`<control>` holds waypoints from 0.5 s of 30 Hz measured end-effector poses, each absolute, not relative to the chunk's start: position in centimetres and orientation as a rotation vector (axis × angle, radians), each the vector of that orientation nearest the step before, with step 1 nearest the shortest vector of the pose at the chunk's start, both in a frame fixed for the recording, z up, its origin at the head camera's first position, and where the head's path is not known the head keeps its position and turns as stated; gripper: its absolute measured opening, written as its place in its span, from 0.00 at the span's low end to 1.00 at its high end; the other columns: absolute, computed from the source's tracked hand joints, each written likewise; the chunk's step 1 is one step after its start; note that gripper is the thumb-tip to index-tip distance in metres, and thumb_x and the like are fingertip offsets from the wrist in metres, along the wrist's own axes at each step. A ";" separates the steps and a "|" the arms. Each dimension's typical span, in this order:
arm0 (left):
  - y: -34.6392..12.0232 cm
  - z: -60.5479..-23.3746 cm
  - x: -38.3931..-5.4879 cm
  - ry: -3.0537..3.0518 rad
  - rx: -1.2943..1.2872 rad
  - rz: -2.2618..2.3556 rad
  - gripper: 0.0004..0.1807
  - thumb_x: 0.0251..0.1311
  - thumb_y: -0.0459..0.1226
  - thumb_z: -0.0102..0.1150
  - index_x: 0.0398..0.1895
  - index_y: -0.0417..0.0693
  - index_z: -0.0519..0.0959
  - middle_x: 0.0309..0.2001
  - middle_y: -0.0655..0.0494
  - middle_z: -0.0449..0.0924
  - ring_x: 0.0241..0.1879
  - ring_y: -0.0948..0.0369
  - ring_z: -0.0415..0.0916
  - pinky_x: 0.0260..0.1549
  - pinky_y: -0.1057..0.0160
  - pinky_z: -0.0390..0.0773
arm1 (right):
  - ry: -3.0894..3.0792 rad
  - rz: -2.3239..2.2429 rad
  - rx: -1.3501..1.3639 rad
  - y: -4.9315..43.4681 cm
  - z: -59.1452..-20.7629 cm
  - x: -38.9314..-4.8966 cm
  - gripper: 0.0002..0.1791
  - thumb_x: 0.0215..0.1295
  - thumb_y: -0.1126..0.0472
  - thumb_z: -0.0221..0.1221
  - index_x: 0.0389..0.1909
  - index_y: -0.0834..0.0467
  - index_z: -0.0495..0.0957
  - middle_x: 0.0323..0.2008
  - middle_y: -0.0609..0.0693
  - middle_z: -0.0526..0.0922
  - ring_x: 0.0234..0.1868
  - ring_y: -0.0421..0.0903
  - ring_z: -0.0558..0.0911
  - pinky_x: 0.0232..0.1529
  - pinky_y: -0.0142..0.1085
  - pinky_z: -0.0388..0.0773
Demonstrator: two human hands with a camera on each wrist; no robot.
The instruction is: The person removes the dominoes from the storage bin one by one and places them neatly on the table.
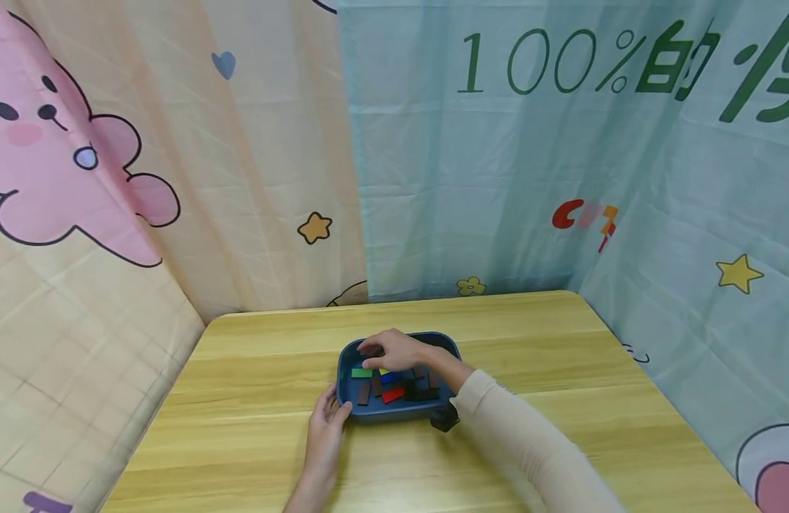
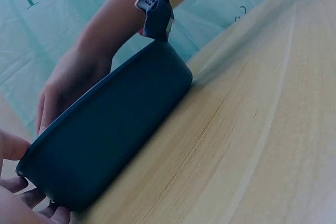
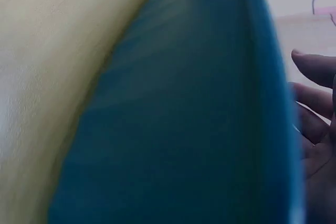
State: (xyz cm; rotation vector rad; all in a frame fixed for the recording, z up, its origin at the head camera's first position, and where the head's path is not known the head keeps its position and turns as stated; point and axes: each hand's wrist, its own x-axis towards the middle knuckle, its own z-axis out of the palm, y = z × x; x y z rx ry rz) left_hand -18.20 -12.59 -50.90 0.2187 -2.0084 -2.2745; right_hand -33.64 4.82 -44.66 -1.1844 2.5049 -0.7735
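A dark blue rectangular tub (image 1: 384,414) with rounded corners stands on the table, holding several small flat blocks. Among them are a green block (image 1: 361,373), a red block (image 1: 393,395) and a brown block (image 1: 364,393). My left hand (image 1: 323,431) grips the tub's left end, thumb at the rim and fingers along the side and lower edge, as the left wrist view shows. Over the tub's far left part hovers my right hand (image 1: 399,350), loosely bent, with thumb and fingers apart and no block visible between them. It covers some of the contents.
The wooden table (image 1: 253,399) spreads around the tub on all sides. Printed curtains (image 1: 272,142) hang behind it and along both sides. A black wrist camera (image 1: 444,418) on the right arm sits close to the tub's front right corner.
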 end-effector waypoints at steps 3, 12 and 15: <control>-12.6 -51.0 -18.2 -2.009 0.220 -2.288 0.31 0.77 0.32 0.50 0.79 0.34 0.55 0.77 0.29 0.54 0.74 0.35 0.54 0.70 0.39 0.58 | 2.504 -0.761 -1.176 4.2 -45.3 -33.8 0.23 0.76 0.53 0.61 0.67 0.57 0.78 0.60 0.48 0.82 0.59 0.42 0.80 0.59 0.35 0.75; -12.7 -51.1 -18.4 -1.995 0.206 -2.319 0.31 0.77 0.31 0.49 0.79 0.33 0.55 0.77 0.29 0.53 0.74 0.35 0.55 0.70 0.40 0.58 | 2.561 -0.601 -1.214 2.6 -46.9 -34.2 0.21 0.74 0.57 0.63 0.64 0.59 0.81 0.57 0.48 0.84 0.54 0.39 0.82 0.55 0.32 0.76; -12.7 -50.9 -18.4 -2.000 0.205 -2.319 0.31 0.78 0.31 0.49 0.79 0.34 0.55 0.77 0.29 0.53 0.74 0.36 0.56 0.70 0.40 0.58 | 2.605 -0.503 -1.296 2.2 -47.3 -34.4 0.20 0.72 0.58 0.64 0.62 0.59 0.82 0.54 0.47 0.86 0.51 0.37 0.83 0.53 0.30 0.77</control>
